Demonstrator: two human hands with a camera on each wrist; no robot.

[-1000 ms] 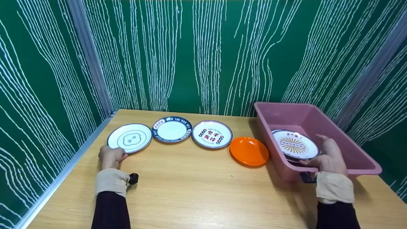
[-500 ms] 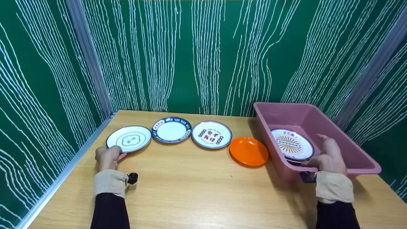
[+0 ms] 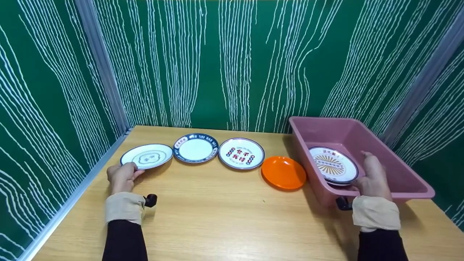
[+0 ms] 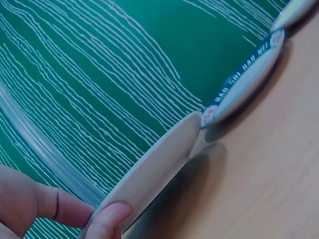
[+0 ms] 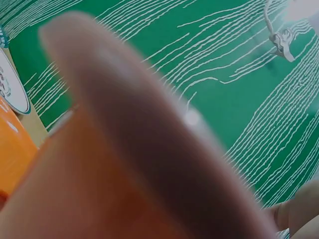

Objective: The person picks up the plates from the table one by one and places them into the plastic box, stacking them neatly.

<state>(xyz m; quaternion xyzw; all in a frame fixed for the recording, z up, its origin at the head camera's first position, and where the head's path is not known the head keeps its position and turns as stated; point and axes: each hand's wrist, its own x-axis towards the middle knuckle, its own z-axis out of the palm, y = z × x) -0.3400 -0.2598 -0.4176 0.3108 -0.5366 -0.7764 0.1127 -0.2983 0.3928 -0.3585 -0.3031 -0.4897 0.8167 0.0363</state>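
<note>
At the left end of a row of plates, my left hand (image 3: 121, 177) pinches the near-left rim of a white plate (image 3: 146, 156) with a thin blue edge. This plate is tilted; the left wrist view shows its pale outer side (image 4: 157, 169) above its shadow on the table. My right hand (image 3: 375, 177) reaches over the near wall of a pink plastic tub (image 3: 409, 181), fingers extended. Its thumb lies close to a sunburst-patterned plate (image 3: 335, 165), which sits on at least one other plate inside; contact is unclear. In the right wrist view the blurred tub wall (image 5: 149, 134) hides most of that plate.
Rightward along the wooden table (image 3: 217, 214) lie a dark-blue-rimmed plate (image 3: 195, 148), a white plate with red characters (image 3: 241, 153) and an orange plate (image 3: 284, 173), which is beside the tub. A green wall with white lines (image 3: 235, 65) stands behind.
The left plate has tilted, its near-left side rising in my left hand. Inside the tub, the sunburst plate has shifted slightly left, and my right hand has shifted a little left lately.
</note>
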